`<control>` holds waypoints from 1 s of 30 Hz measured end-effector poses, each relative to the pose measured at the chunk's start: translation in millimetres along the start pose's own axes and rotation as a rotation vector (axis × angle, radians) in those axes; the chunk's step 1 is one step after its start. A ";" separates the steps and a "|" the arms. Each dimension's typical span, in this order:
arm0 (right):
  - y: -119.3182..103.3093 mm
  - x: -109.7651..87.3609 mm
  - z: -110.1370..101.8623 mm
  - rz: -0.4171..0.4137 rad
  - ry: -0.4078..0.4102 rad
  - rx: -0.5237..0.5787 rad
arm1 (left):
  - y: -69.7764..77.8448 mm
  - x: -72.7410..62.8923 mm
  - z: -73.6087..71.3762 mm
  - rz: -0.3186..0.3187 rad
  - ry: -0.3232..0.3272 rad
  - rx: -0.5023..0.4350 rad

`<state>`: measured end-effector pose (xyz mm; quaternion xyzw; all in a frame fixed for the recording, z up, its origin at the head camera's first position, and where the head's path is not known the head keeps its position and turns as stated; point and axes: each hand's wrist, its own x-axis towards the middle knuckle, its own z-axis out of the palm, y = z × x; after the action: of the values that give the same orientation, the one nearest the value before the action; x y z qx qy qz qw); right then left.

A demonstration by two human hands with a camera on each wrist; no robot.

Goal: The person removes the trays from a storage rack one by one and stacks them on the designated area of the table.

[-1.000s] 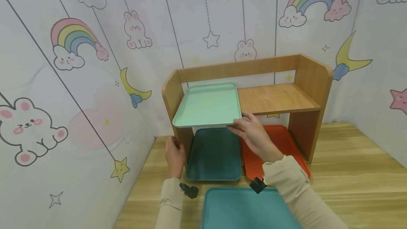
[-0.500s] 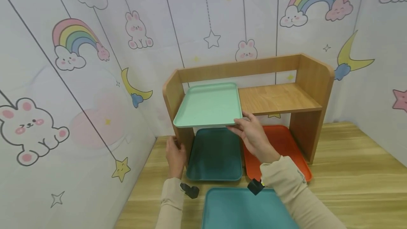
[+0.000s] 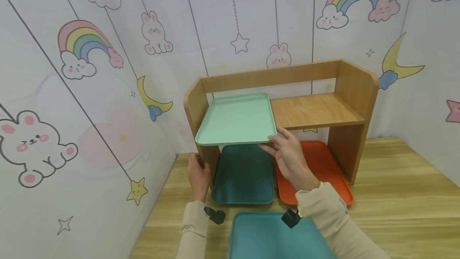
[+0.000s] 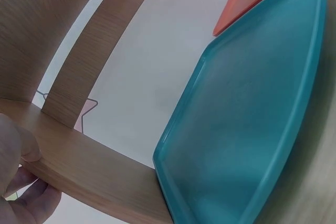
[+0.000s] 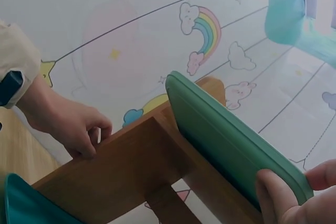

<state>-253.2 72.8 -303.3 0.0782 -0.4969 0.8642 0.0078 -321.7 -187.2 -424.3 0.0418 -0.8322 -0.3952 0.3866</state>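
Note:
A mint green tray (image 3: 237, 119) lies on the left half of the wooden shelf's upper board (image 3: 316, 109), its front end jutting out past the board edge. My right hand (image 3: 292, 157) pinches that tray at the front right corner. In the right wrist view, the thumb and fingers of the right hand (image 5: 286, 203) sit on opposite faces of the tray's rim (image 5: 231, 124). Low on the shelf's left side panel (image 3: 195, 109), my left hand (image 3: 199, 175) grips the front edge. The left wrist view has the left hand's fingers (image 4: 39, 200) curled around this panel (image 4: 100, 169).
Under the upper board, a dark teal tray (image 3: 244, 175) is on the left and an orange-red tray (image 3: 321, 161) on the right, both extending forward. A blue-teal tray (image 3: 273, 235) lies on the wooden table (image 3: 402, 175) in front. A patterned wall (image 3: 230, 19) stands close behind.
My right hand has shifted slightly to the right, and the mint tray's front right corner has moved with it. The left hand keeps its hold on the side panel.

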 end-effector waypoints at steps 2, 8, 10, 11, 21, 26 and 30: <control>-1.0 -3.4 -0.9 0.010 0.005 0.010 | 0.4 0.0 -0.1 0.003 0.002 0.000; -5.5 -15.9 -5.9 0.019 0.001 0.025 | 1.0 -0.4 -0.6 -0.001 -0.005 -0.005; -7.5 -20.9 -8.0 0.015 -0.006 0.023 | 0.7 -0.2 -0.4 -0.002 -0.004 -0.003; -8.3 -23.3 -9.3 0.011 -0.009 0.021 | 0.4 0.1 -0.2 0.000 -0.002 -0.004; -14.3 -40.1 -23.5 -0.010 -0.032 0.010 | 0.1 -0.6 0.1 0.049 0.020 -0.021; -17.0 -46.5 -30.3 -0.024 -0.040 0.029 | -0.5 -0.1 -0.4 0.033 0.000 -0.016; -18.8 -52.3 -36.5 -0.046 -0.052 0.058 | -0.6 0.8 -0.6 0.013 -0.009 -0.007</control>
<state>-204.4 117.1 -312.6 0.1122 -0.4697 0.8756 0.0123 -322.0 -188.3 -424.0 0.0334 -0.8329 -0.3958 0.3854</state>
